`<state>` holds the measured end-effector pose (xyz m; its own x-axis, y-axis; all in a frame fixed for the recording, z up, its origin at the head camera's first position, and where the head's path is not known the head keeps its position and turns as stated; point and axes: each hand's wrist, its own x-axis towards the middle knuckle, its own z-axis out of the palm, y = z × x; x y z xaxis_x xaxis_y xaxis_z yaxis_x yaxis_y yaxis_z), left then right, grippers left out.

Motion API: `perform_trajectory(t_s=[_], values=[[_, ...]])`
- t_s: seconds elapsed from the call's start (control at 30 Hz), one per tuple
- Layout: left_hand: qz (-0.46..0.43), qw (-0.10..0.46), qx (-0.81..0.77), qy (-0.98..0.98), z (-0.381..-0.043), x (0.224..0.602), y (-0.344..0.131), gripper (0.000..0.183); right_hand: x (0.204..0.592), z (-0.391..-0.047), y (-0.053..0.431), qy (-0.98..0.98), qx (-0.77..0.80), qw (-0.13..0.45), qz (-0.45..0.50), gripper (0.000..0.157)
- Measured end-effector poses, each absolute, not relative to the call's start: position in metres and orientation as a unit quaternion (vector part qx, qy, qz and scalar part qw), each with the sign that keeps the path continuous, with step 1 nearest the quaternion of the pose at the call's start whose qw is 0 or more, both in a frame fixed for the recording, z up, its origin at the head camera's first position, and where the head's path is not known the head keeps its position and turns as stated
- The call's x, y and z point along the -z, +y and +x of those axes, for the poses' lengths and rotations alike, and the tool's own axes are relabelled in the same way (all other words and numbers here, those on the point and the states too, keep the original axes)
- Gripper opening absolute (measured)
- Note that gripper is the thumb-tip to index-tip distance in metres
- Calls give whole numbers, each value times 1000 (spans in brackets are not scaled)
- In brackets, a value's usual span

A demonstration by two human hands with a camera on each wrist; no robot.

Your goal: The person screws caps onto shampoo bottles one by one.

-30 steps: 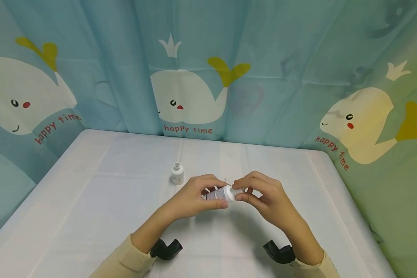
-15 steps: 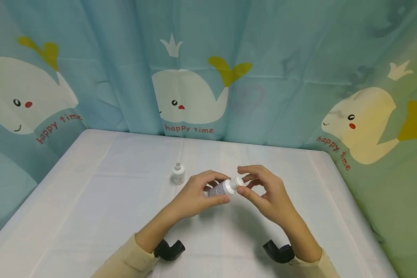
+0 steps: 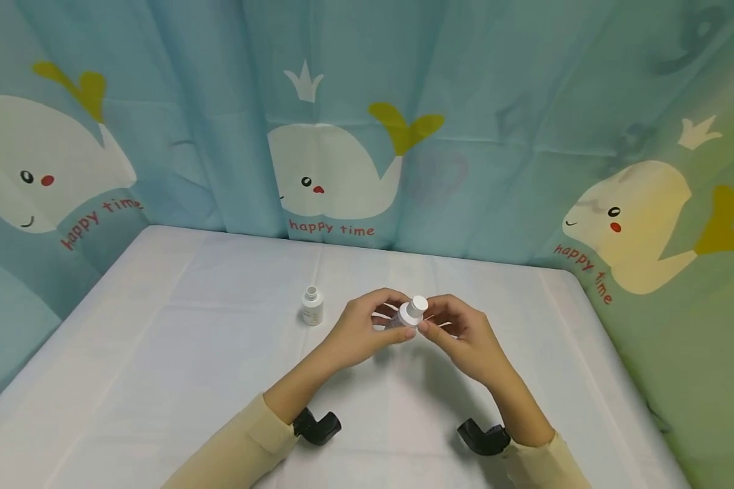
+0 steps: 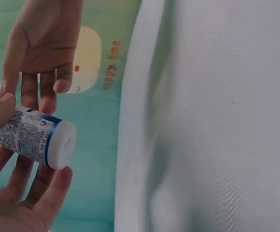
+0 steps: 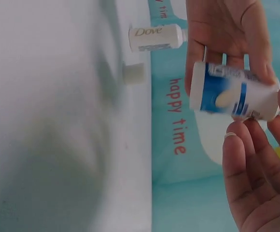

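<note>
My left hand [image 3: 361, 333] holds a small white bottle [image 3: 414, 309], thumb on the near side and fingers behind. The bottle tilts, its white cap facing up and toward the head camera. A printed label and blue band show in the left wrist view on the bottle [image 4: 26, 135], its base pointing right. In the right wrist view, a blue patch marks the bottle [image 5: 236, 94]. My right hand [image 3: 465, 339] pinches it near the capped end between thumb and forefinger, other fingers loosely bent. A second white bottle [image 3: 312, 309] stands uncapped to the left of both hands.
The white-covered table [image 3: 159, 380] runs back to a blue-green curtain [image 3: 489, 190] printed with whales. In the right wrist view the standing bottle [image 5: 154, 39] reads "Dove". Black curved mounts [image 3: 318, 428] sit at both wrists.
The held bottle has swung from lying sideways to more upright, moving slightly away and right. My right hand has let go of the cap and shifted its hold to beside the bottle's top.
</note>
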<state>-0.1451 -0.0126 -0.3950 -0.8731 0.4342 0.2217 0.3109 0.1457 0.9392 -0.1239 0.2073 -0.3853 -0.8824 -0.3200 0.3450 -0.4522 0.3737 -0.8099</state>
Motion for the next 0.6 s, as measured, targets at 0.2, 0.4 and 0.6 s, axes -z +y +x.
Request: perform_trajectory(t_s=[0.2, 0.4, 0.6], values=[[235, 61, -615, 751, -159, 399, 4, 40, 392, -132, 216, -822, -533, 62, 192, 20], [231, 67, -615, 751, -174, 405, 23, 39, 398, -139, 226, -829, -532, 75, 156, 20], [215, 73, -599, 768, -185, 414, 39, 38, 405, -144, 231, -845, -512, 81, 131, 21]])
